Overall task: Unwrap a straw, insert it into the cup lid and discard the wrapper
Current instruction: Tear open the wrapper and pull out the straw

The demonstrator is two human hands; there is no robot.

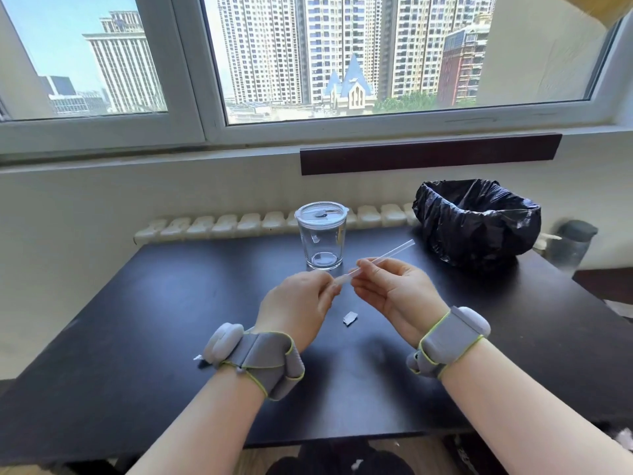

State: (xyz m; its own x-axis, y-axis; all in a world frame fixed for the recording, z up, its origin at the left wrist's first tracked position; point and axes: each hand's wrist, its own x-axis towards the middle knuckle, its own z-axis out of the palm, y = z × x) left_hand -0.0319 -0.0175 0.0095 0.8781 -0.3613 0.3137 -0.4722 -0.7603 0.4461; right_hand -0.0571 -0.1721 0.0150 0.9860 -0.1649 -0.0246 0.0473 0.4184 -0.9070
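Note:
A clear straw (390, 254) slants up to the right above the dark table (171, 303). My right hand (394, 289) pinches it near its lower end. My left hand (301, 303) pinches the wrapper end (340, 280) at the straw's lower tip, just left of my right fingers. A torn scrap of white wrapper (349, 318) lies on the table between my wrists. Behind my hands stands an empty clear glass cup (322, 240) with a clear lid (321, 212) that has a grey stopper.
A bin lined with a black bag (479, 224) sits at the table's back right. A small white scrap (198, 357) lies by my left wristband. A grey bottle (570, 245) stands right of the bin. A radiator and window sill run behind the table.

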